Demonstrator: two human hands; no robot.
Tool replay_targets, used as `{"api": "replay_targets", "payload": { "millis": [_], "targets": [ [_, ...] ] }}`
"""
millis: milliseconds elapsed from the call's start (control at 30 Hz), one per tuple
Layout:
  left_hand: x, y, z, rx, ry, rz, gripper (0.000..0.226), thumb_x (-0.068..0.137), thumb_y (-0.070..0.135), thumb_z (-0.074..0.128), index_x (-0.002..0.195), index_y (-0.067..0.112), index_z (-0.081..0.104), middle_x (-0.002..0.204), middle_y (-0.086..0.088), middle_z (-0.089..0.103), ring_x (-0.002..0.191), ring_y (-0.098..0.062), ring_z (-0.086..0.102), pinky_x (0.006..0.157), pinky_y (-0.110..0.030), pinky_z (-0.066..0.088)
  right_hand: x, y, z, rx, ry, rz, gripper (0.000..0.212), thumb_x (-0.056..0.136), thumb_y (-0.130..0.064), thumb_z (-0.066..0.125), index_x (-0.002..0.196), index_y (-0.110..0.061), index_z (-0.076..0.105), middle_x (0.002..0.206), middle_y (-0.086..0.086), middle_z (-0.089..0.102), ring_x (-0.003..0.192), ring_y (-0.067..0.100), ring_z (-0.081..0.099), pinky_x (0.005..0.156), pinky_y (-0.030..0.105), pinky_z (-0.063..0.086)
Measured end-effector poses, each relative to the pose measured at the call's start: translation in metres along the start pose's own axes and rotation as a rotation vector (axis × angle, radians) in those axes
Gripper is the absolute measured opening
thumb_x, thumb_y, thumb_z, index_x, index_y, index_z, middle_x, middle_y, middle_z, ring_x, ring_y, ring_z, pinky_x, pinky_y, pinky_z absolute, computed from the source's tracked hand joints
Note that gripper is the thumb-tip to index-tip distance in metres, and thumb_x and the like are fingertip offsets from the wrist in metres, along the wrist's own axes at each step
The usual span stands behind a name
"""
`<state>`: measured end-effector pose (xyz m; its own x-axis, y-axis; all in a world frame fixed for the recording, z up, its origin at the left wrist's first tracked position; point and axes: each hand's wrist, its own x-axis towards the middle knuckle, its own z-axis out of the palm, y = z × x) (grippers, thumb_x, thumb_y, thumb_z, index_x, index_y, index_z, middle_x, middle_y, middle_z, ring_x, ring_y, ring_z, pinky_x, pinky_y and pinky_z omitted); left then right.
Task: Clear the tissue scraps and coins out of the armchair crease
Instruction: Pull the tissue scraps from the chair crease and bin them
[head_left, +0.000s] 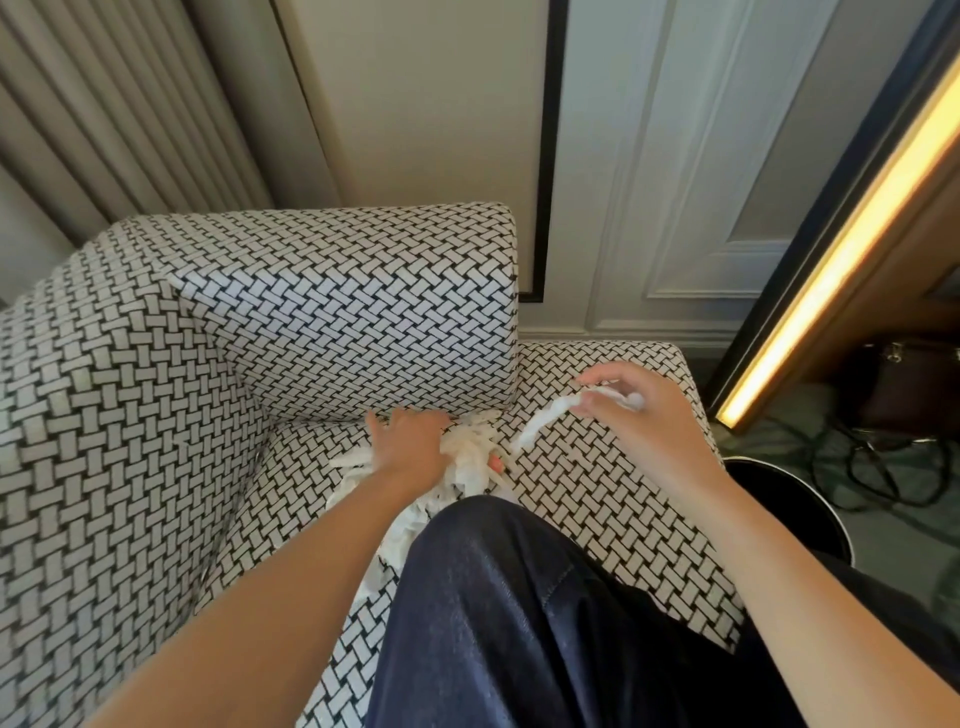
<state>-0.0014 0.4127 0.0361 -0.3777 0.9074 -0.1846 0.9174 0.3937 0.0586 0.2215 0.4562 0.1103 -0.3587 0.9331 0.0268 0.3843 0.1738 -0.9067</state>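
The left hand (410, 441) reaches into the crease (322, 420) of the armchair (130, 415). Its fingers are curled into a heap of tissue scraps (470, 460), and one fingertip shows through at the heap's 3 o'clock side. At 2 o'clock from it, raised over the seat, the right hand (636, 410) pinches the top of a tissue strip (540, 422) between thumb and fingertips. The strip hangs down toward 8 o'clock, its lower end near the heap.

At 6 o'clock from the left hand, a knee in a dark denim trouser leg (519, 613) rests on the seat. It covers the near end of the scraps, which trail down between the left forearm and the denim. The padded block of the chair at 12 o'clock overhangs the crease and hides how far the tissue runs in.

The scraps are white, thin and torn into narrow ragged strips, bunched and crumpled. The chair fabric is a black-and-white basketweave print.

Further out, at 3 o'clock, a black round container (810, 499) stands on the floor. Dark cables (862, 462) and a brown handbag (914, 384) lie beyond it. A lit amber light strip (852, 244) slants at 2 o'clock, white wall panelling (691, 156) is at 12 and a pleated curtain (119, 114) at 10.
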Motion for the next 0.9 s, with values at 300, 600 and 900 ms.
{"api": "replay_targets", "payload": {
  "millis": [300, 600, 900],
  "targets": [
    [-0.011, -0.015, -0.029, -0.156, 0.029, -0.08, 0.024, 0.091, 0.029, 0.056, 0.114, 0.023, 0.06, 0.108, 0.007, 0.063, 0.104, -0.015, 0.058, 0.109, -0.049, 0.029, -0.019, 0.018, -0.022, 0.095, 0.04, 0.086, 0.012, 0.083, -0.02, 0.068, 0.094, -0.017, 0.066, 0.086, 0.007, 0.063, 0.065, 0.019, 0.048, 0.047, 0.034, 0.038],
    [-0.013, 0.015, -0.054, -0.437, 0.115, -0.029, 0.021, 0.089, 0.028, 0.06, 0.079, 0.01, 0.065, 0.063, -0.002, 0.059, 0.049, -0.013, 0.046, 0.053, -0.025, 0.046, -0.037, 0.041, -0.053, 0.057, 0.063, 0.085, 0.004, 0.083, -0.018, 0.066, 0.086, -0.021, 0.068, 0.089, -0.008, 0.065, 0.088, 0.006, 0.058, 0.074, 0.021, 0.044],
    [-0.014, 0.133, -0.066, -0.824, 0.03, 0.081, 0.017, 0.085, 0.014, 0.06, 0.075, 0.001, 0.062, 0.068, -0.008, 0.05, 0.055, -0.014, 0.038, 0.053, -0.023, 0.036, -0.05, 0.075, -0.116, 0.163, 0.202, 0.185, 0.008, 0.083, -0.014, 0.066, 0.091, -0.014, 0.07, 0.091, 0.001, 0.067, 0.094, 0.015, 0.062, 0.084, 0.032, 0.051]
  ]
}}
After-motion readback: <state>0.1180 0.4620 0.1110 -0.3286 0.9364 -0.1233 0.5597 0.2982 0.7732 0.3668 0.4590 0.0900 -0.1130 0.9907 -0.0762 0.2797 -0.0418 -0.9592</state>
